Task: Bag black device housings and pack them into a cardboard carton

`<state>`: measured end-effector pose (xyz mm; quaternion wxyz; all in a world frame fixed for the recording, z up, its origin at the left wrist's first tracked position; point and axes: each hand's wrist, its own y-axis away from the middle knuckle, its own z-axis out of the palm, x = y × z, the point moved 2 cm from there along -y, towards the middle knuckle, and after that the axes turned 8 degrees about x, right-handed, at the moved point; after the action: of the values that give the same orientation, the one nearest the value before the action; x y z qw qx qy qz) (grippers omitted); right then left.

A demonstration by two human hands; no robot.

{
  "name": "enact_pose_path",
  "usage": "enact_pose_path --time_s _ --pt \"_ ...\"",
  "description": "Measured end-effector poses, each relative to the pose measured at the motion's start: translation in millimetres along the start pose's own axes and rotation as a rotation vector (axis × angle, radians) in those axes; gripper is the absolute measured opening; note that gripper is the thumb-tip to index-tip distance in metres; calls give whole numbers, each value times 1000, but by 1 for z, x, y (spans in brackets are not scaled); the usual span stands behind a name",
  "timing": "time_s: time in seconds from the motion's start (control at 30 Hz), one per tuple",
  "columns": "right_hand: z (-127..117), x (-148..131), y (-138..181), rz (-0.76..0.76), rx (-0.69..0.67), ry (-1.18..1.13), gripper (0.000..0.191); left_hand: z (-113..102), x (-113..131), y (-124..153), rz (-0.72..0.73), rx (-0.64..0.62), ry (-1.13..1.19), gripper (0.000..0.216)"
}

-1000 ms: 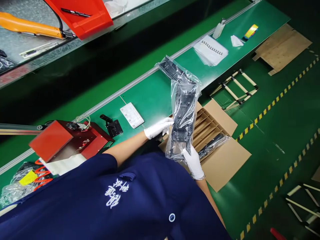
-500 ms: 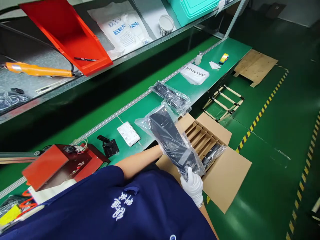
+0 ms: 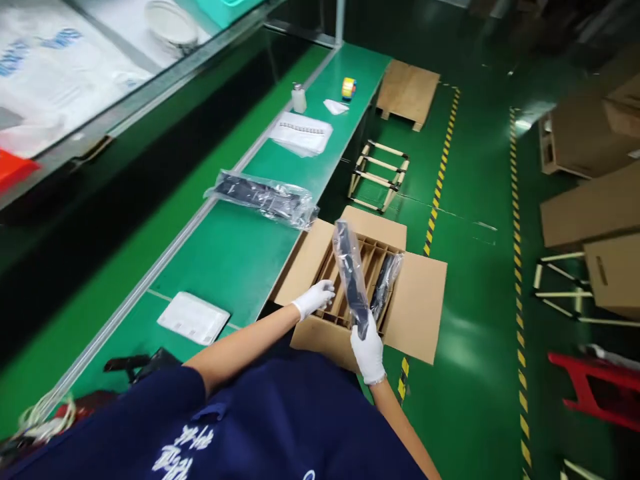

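A long black part in a clear plastic bag point(image 3: 351, 270) stands on edge over the open cardboard box. My right hand point(image 3: 369, 350), in a white glove, grips its near end. My gloved left hand point(image 3: 316, 298) is just left of it, over the box, with fingers apart and nothing in them. Cardboard dividers split the cardboard box point(image 3: 419, 303) into narrow slots. Another bagged black part point(image 3: 385, 283) sits in the slots at the right side. On the bench, a further bagged black part point(image 3: 265, 198) lies beyond the box.
The green bench point(image 3: 210, 247) runs along the left, bearing a white flat box point(image 3: 193, 318), a spiral notebook point(image 3: 303, 132), a small bottle point(image 3: 299, 98) and a tape roll point(image 3: 349, 88). A tube frame point(image 3: 379, 175) stands on the floor beyond the box; a metal shelf overhangs at upper left.
The bagged part has been turned on edge and brought over the box slots. My left hand has come off it. The view has swung to the right.
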<state>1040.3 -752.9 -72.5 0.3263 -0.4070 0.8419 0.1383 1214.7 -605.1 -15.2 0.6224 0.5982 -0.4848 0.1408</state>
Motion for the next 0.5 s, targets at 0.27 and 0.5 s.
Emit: enact_pose_path --time_s 0.27,0.5 --pt "59 62 -69 522 -80 -161 61 -49 -58 -7 -234 -148 -113 38" --pt "95 69 -76 565 -226 51 62 -117 -64 -23 -305 56 -1 37"
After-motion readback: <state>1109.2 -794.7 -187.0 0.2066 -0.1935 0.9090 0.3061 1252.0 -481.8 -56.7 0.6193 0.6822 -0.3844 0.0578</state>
